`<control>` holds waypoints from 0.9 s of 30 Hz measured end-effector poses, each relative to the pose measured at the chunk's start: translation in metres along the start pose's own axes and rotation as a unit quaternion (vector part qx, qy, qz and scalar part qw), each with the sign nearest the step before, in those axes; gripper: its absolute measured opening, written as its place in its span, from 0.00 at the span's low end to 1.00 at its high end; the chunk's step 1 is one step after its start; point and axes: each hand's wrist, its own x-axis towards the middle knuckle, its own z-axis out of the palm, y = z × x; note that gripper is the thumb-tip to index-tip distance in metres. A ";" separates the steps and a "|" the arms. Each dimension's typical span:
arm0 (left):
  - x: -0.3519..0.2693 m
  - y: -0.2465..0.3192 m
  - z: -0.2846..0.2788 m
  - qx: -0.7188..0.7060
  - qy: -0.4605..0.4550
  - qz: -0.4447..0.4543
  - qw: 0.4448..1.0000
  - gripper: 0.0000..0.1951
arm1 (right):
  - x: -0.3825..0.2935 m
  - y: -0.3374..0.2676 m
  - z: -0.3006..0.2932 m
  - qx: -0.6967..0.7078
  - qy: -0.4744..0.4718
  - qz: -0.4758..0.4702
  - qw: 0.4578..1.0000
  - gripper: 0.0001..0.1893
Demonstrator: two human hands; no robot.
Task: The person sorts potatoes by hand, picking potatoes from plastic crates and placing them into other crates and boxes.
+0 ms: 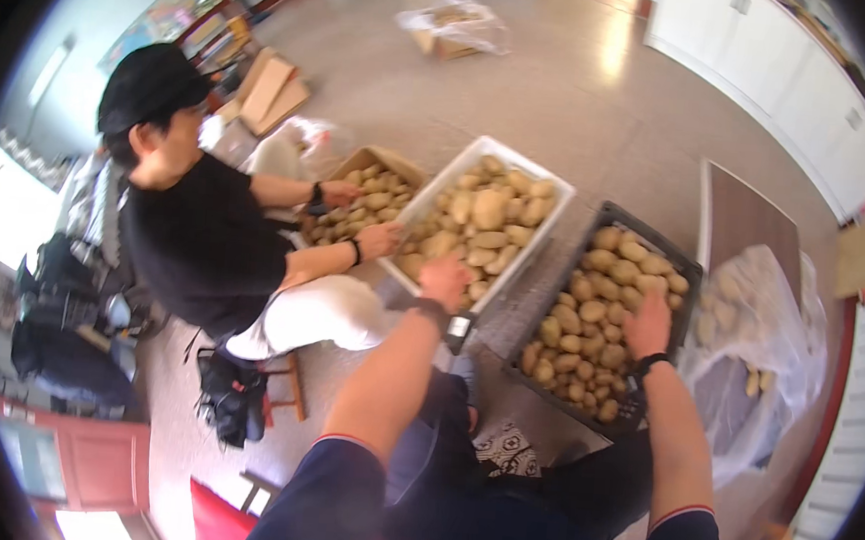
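My left hand (pixel 444 282) is over the near edge of a white crate (pixel 567 194) filled with potatoes (pixel 490 210); its fingers are blurred among them, and whether it grips one is unclear. At the right, my right hand (pixel 647 323) reaches into a black plastic crate (pixel 608 207) of smaller potatoes (pixel 593 311). Its fingertips touch a potato (pixel 651 284) near the far side, but the grip cannot be made out. Beside the white crate stands a cardboard box (pixel 409 169) of potatoes.
A co-worker (pixel 201 239) in a black cap sits at the left, both hands at the box and white crate. A clear plastic bag (pixel 758 353) with potatoes lies right of the black crate, by a brown board (pixel 752 217). A bag-lined carton (pixel 448 45) stands farther back.
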 end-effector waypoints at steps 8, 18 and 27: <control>-0.042 0.131 0.054 -0.383 0.004 -0.159 0.910 0.04 | 0.032 0.014 -0.016 -0.003 -0.076 0.041 0.996 0.43; -0.054 0.144 0.047 -0.330 -0.030 -0.175 0.927 0.14 | 0.030 -0.016 -0.027 -0.033 -0.137 0.097 0.985 0.31; -0.055 0.138 0.054 -0.296 -0.043 -0.150 0.942 0.16 | 0.007 -0.039 -0.034 -0.097 -0.196 0.042 0.975 0.23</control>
